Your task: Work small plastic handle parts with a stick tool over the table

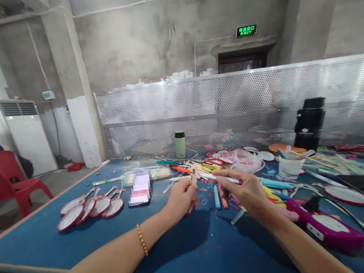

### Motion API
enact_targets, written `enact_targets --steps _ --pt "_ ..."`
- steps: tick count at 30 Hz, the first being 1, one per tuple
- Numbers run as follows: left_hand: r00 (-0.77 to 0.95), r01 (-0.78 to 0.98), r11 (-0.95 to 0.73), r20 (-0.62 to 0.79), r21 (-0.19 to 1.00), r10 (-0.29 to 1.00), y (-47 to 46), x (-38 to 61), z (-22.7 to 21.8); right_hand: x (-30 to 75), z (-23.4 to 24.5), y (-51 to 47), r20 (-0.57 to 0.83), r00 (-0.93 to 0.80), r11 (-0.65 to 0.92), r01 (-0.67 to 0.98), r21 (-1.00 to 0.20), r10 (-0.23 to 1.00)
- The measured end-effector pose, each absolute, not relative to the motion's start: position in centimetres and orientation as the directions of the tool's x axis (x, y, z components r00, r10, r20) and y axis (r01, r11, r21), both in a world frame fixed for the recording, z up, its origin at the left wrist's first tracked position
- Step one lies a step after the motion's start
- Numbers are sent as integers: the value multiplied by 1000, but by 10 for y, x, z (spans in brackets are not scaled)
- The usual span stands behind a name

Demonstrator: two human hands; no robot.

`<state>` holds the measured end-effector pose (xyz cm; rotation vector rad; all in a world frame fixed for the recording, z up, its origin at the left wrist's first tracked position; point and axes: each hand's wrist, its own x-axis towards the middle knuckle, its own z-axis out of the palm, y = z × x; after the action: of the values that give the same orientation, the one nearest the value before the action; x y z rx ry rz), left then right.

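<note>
Forearms reach in from the bottom edge, the left one wearing a bead bracelet (143, 240) at the wrist. Left hand (182, 197) rests on the blue counter (81, 241), its grip closed around a wooden stick (194, 183) held nearly upright. Right hand (248, 191) hovers just beside it, its grip pinched shut on a thin white rod (223, 178) whose far end points left, toward the stick's top; I cannot tell whether the two touch. Small coloured rings and pens lie scattered between and beyond the hands. To the left lie a row of red-rimmed paddles (87, 209) and a phone (140, 190). To the right are a purple glue gun (326, 224) and a white cup (290, 167). A green flask (180, 144) stands at the far edge, before a mesh screen (231, 102).
</note>
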<state>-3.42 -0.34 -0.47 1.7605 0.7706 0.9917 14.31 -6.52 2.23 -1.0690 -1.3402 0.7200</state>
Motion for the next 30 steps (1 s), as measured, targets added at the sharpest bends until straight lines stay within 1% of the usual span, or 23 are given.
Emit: enact_targets --steps 4,6,15,20,30 --pt "451 122 -454 359 882 817 -5 -35 -3 144 20 -63 417 118 388 209 -898 901" --pt "447 134 -472 372 871 814 -5 -35 -3 144 19 -63 428 110 398 218 -891 897" --pt "457 143 -489 381 860 804 -3 -33 -6 144 16 -61 452 95 406 305 -862 887" --pt "458 155 -516 402 842 793 -5 -34 -7 143 15 -60 471 92 420 326 -847 877" --pt "454 132 -490 387 862 803 -3 -33 -7 143 15 -60 499 64 440 386 -811 864"
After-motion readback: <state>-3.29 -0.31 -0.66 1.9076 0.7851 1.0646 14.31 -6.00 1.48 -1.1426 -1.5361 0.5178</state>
